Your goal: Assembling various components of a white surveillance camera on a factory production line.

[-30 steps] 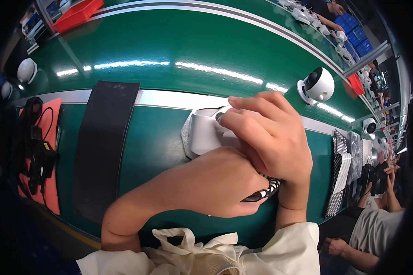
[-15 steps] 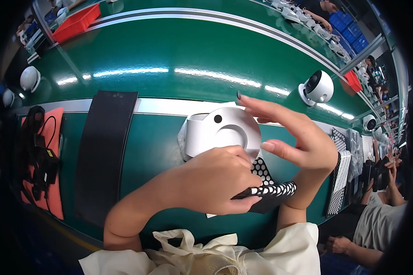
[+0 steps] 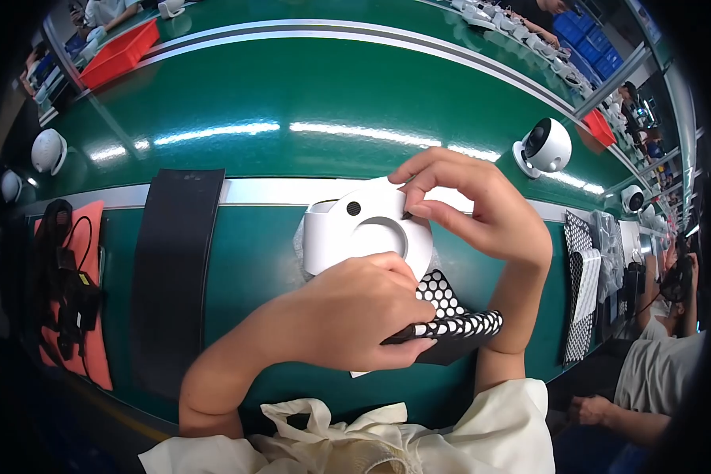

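A white ring-shaped plastic housing (image 3: 324,241) with a large round opening lies in front of me, a black mesh-like dot (image 3: 354,208) on its upper face. My left hand (image 3: 355,312) is closed round a folded black sheet with white round spots (image 3: 442,296), and its knuckles cover the housing's lower edge. Over the housing's right side, my right hand (image 3: 474,201) pinches a small dark piece (image 3: 407,214) between thumb and forefinger, against or just above the white surface. The fingers partly hide that piece. Under the housing shows some pale wrapping (image 3: 299,249).
A long black mat (image 3: 178,276) lies at left, beside black cables and adapters (image 3: 75,300) on a pink sheet (image 3: 95,221). Further spotted sheets (image 3: 577,292) and clear bags (image 3: 606,253) lie at right. Round white cameras (image 3: 547,146) stand on the green belt (image 3: 292,79). A co-worker (image 3: 656,379) sits at right.
My right hand has come down and left onto the housing, its spread fingers closing into a pinch with the dark piece. My left hand keeps hold of the spotted sheet. The whole view has shifted slightly.
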Available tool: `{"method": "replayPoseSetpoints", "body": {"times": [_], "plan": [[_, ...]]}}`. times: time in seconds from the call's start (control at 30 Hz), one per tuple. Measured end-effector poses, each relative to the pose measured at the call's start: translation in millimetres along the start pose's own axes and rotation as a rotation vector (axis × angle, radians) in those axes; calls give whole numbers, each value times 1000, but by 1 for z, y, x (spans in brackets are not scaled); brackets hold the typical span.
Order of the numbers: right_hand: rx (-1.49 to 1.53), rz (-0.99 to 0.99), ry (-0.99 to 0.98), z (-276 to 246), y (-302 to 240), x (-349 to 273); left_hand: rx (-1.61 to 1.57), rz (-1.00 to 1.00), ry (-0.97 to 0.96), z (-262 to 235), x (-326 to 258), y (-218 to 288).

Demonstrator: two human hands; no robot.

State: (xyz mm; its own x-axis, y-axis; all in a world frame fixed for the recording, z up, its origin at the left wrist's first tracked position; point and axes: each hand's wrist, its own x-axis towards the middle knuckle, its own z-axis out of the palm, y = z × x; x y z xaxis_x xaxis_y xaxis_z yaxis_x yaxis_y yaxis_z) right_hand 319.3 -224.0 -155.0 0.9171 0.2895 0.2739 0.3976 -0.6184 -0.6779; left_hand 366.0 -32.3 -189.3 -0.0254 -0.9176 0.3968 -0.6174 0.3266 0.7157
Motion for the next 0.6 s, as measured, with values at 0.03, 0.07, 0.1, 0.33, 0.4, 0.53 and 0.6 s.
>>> {"method": "replayPoseSetpoints", "body": {"times": [0.03, 0.07, 0.1, 0.33, 0.4, 0.53, 0.6], "plan": [[-23, -4, -4, 0, 1, -1, -3, 3, -3, 0, 0, 0], [-21, -4, -4, 1, 1, 0, -5, 1, -4, 0, 0, 0], [-2, 3, 4, 3, 2, 0, -5, 0, -5, -1, 0, 0], [32, 29, -18, -1, 0, -3, -9, -1, -7, 0, 1, 0], [37, 26, -11, 2, 1, -1, -7, -11, -7, 0, -1, 0], [7, 65, 13, 1, -6, -2, -5, -4, -16, 1, 2, 0], [-22, 65, 28, 6, -6, -2, 2, -15, -19, 0, 0, -1]]}}
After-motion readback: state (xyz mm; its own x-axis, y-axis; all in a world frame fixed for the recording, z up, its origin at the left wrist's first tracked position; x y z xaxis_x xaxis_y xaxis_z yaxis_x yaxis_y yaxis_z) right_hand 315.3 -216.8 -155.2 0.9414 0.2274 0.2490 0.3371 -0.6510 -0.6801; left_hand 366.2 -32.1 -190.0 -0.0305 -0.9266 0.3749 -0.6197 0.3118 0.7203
